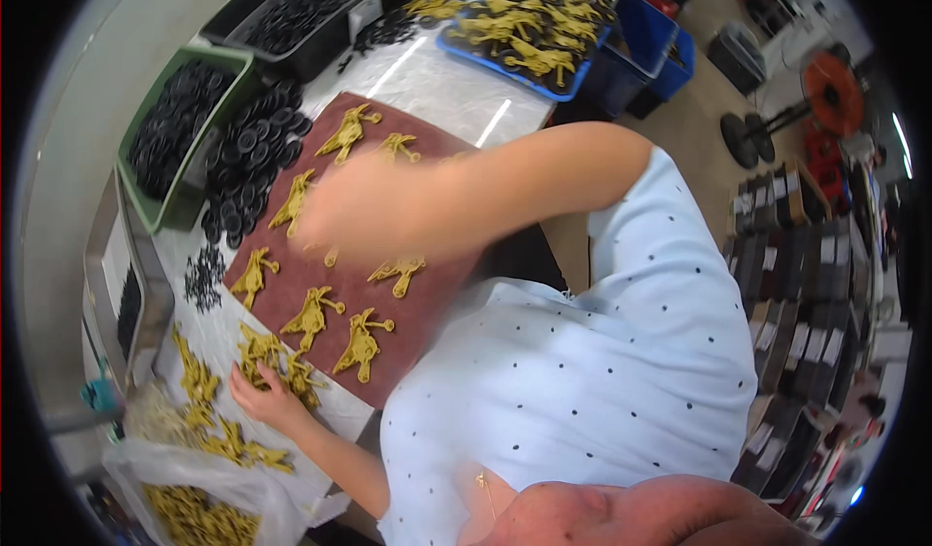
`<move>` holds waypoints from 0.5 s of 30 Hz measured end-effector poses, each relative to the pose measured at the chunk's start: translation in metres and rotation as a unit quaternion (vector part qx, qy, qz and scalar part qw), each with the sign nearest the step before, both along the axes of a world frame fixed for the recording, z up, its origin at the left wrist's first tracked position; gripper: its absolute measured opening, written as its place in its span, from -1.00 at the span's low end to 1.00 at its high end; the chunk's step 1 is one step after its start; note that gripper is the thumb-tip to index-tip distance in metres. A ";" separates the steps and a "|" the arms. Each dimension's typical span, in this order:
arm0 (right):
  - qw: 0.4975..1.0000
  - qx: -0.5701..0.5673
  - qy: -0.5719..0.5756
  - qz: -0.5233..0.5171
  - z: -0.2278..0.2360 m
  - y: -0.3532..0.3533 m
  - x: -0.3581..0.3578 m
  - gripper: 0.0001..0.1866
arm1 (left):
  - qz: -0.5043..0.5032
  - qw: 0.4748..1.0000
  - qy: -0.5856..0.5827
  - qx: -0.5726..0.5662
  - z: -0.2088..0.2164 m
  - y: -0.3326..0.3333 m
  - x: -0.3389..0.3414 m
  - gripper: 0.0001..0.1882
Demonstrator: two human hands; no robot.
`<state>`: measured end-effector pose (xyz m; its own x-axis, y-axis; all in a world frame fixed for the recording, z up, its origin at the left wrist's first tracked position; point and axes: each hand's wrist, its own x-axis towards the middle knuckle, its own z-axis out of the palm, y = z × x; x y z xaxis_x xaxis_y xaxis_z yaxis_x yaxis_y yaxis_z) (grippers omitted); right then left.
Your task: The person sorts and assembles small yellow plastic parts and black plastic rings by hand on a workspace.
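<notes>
My right hand (354, 206), smeared by motion, is over the middle of a reddish-brown mat (282, 298). Several yellow plastic parts (309, 315), shaped like small toy bike frames, lie spaced out on that mat. Whether the right fingers hold anything is lost in the blur. At the mat's lower left edge, my left hand (267, 397) rests with its fingers apart on a loose heap of the same yellow parts (301, 383). More yellow parts (197, 381) lie farther left on the white table covering.
A green bin (160, 206) and a heap beside it hold black wheels (254, 148). Small black pieces (204, 276) lie nearby. At the back are a black bin (320, 36) and a blue tray (505, 73) of yellow-and-black assemblies. A plastic bag (277, 512) of yellow parts sits near left.
</notes>
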<state>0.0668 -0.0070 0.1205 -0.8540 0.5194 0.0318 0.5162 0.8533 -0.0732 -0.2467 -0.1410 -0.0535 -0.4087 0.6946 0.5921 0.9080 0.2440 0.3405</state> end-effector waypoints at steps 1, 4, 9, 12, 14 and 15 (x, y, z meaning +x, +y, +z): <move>0.993 0.057 0.100 -0.024 -0.028 0.028 0.033 -0.82 | -0.026 1.000 0.013 -0.006 -0.003 0.013 0.003 -0.65; 0.975 -0.026 0.111 -0.193 -0.048 0.053 0.095 -0.79 | -0.033 0.999 0.025 -0.028 0.005 0.019 0.003 -0.65; 0.966 -0.200 0.135 -0.092 -0.101 0.049 0.120 -0.72 | -0.015 0.996 0.084 -0.004 0.029 0.015 0.025 -0.69; 0.987 -0.114 0.088 -0.071 -0.119 0.033 0.121 -0.63 | -0.115 0.992 0.059 0.007 0.049 0.019 0.056 -0.68; 0.989 -0.106 0.062 -0.079 -0.124 0.031 0.121 -0.59 | -0.224 0.971 -0.073 -0.043 0.066 0.020 0.092 -0.66; 0.990 -0.095 0.037 -0.093 -0.125 0.030 0.121 -0.56 | -0.265 0.949 -0.145 -0.089 0.074 0.024 0.112 -0.65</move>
<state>0.1883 0.0231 -0.0041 -0.7425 0.6695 -0.0228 0.6497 0.7115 -0.2677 -0.1350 -0.1169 0.0204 -0.1009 0.9267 0.3619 0.7936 -0.1445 0.5911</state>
